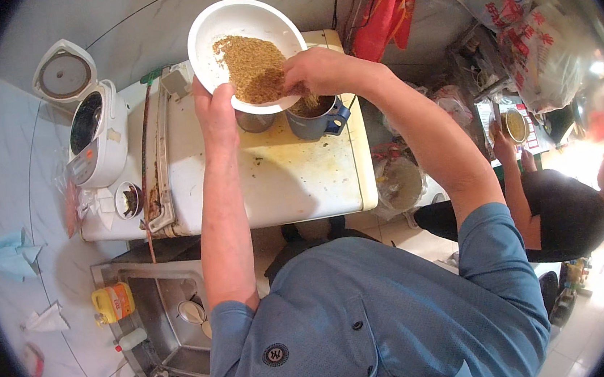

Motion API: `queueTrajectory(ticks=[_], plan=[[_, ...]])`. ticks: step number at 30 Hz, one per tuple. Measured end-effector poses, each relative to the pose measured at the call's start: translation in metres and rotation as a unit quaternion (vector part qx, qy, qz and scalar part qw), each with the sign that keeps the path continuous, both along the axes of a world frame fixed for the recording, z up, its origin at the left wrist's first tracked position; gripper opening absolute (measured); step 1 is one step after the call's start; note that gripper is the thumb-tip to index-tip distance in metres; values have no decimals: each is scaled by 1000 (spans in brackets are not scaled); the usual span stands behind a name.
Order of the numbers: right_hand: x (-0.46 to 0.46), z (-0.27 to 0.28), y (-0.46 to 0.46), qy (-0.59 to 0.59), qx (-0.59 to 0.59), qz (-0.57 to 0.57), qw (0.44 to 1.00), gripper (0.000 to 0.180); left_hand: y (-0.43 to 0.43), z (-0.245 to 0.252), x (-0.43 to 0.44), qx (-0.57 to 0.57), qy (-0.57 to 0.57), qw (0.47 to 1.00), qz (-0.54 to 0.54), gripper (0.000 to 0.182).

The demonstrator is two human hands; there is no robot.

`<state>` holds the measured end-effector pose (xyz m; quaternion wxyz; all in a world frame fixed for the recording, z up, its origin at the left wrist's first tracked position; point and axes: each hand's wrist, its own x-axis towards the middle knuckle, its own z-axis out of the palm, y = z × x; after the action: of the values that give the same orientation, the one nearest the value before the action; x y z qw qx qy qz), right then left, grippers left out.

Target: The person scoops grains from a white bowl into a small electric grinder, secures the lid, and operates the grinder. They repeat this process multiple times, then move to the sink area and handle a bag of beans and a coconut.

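Note:
My left hand (216, 112) grips the near left rim of a white plastic bowl (208, 47), thumb on the edge. The bowl tilts to the right and holds a heap of brown grains or seeds (252, 65). At its right rim my right hand (312, 70) reaches in with curled fingers touching the grains; the fingertips are partly hidden. Just below that hand stands a blue-grey handled cup (313, 127) with brown grains in its mouth. A second small container (255, 122) sits beside it, partly covered by the bowl.
A stained white appliance top (274, 185) supports the cup. An open rice cooker (95, 137) and a small white bowl (128, 199) stand left. Nearer is a steel sink (164, 289) with a yellow jug (114, 303). At right another person (560, 212) holds a round container (516, 126).

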<state>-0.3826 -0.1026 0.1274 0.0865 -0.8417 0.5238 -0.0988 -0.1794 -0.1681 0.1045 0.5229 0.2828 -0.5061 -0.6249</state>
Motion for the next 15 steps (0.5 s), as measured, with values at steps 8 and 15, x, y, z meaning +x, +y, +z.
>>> queueTrajectory(ticks=[8, 15], plan=[[11, 5, -6, -81, 5, -23, 996, 23, -3, 1, 1, -12, -8, 1000, 1, 56], [30, -4, -14, -33, 19, 21, 999, 23, 1, 4, 4, -7, -18, 1000, 5, 55]])
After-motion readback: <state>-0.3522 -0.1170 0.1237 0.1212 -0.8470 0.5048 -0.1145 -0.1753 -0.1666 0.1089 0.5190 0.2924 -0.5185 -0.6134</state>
